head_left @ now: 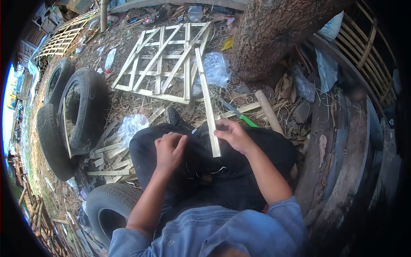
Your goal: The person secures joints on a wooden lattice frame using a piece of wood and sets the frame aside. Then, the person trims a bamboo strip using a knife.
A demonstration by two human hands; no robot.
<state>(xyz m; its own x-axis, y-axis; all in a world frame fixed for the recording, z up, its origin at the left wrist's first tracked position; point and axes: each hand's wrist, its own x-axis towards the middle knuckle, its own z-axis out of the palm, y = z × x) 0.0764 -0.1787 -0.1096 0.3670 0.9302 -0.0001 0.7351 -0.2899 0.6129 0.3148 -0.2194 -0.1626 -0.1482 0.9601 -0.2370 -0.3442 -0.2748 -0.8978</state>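
Note:
My right hand (232,135) pinches a long pale bamboo strip (207,100) near its lower end, between thumb and fingers. The strip slants up and away from my lap, its far tip overlapping a woven bamboo lattice (160,81) that lies on the ground ahead. Over my right thigh, just beyond that hand, a knife with a green handle (248,121) lies on the litter. My left hand (169,147) rests on my left thigh, fingers loosely bent and thumb apart, with nothing visible in it. Dark trousers (192,171) cover my crossed legs.
Several old tyres (87,111) stand and lie to the left. A tree trunk (274,38) rises at the upper right, with a short wooden stick (269,112) below it. Bamboo offcuts (113,160) and a clear plastic bag (132,128) lie by my left knee. Weathered planks (342,158) run along the right.

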